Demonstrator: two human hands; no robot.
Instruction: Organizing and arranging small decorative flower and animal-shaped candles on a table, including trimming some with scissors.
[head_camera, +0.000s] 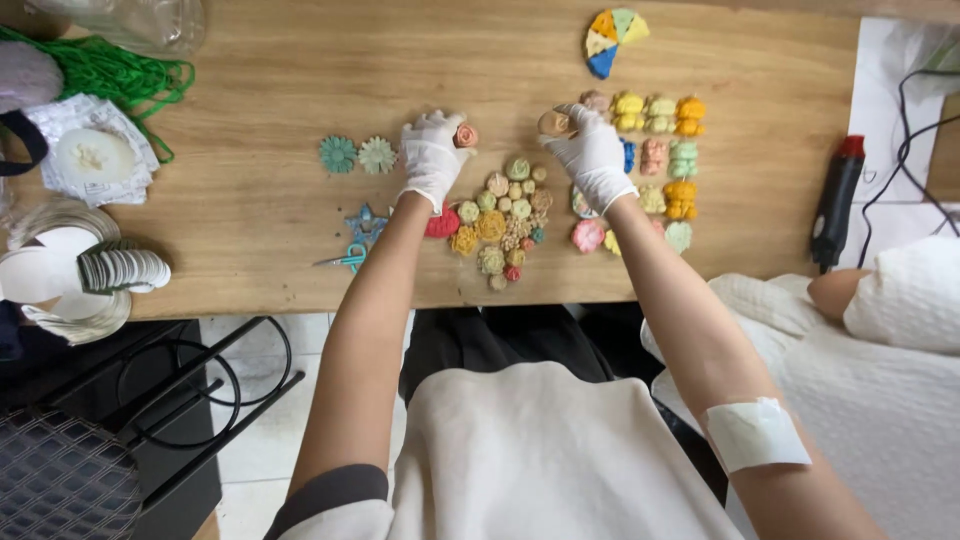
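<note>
White-gloved left hand (432, 155) and right hand (592, 155) each pinch 1 small moulded flower, pink rose (466, 135) and tan piece (553, 123), with sorted rows (660, 150) beside the right and a loose cluster (503, 215) between them unsorted.

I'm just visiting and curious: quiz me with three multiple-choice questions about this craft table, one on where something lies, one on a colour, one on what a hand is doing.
1. Where are the scissors?
A. left of the cluster of small flower pieces
B. beside the black tool
C. on the floor

2. What colour are the gloves?
A. blue
B. white
C. black

3. What is the left hand doing?
A. resting flat
B. holding a small pink rose piece
C. holding the scissors

Answers: 1 A, they lie near the table edge beside the left forearm. 2 B, both hands wear white. 3 B, the rose sits at its fingertips; the right hand pinches a tan piece.
</note>
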